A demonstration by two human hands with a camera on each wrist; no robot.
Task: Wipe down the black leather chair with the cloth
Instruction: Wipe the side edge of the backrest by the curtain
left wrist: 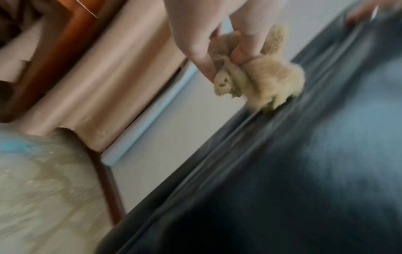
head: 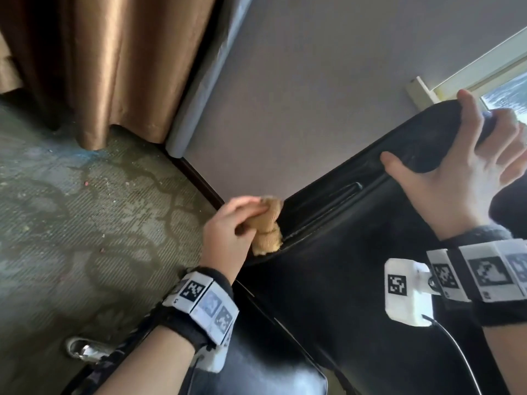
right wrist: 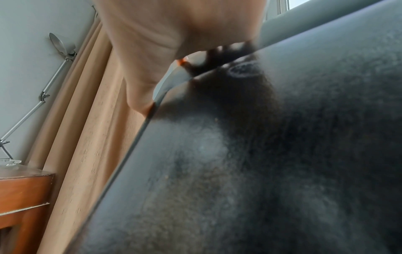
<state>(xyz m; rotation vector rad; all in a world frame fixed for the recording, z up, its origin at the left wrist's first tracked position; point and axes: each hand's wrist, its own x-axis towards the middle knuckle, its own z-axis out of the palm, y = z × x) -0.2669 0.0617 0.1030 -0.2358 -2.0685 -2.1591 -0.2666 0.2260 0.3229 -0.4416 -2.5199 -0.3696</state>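
Note:
The black leather chair (head: 356,252) fills the lower right of the head view, its back slanting up to the right. My left hand (head: 228,235) grips a bunched tan cloth (head: 268,226) and holds it against the chair's left side edge. In the left wrist view the fingers (left wrist: 243,49) pinch the cloth (left wrist: 272,80), which touches the blurred leather (left wrist: 304,154). My right hand (head: 467,166) grips the top rim of the chair back, thumb on the near face and fingers curled over it. In the right wrist view the palm (right wrist: 165,43) lies against the leather (right wrist: 282,154).
A patterned carpet (head: 85,209) lies to the left, with a brown curtain (head: 99,67) and a grey wall (head: 313,95) behind the chair. A window frame (head: 484,69) is at the upper right. A wooden table (right wrist: 21,197) and a metal lamp arm (right wrist: 43,94) stand by the curtain.

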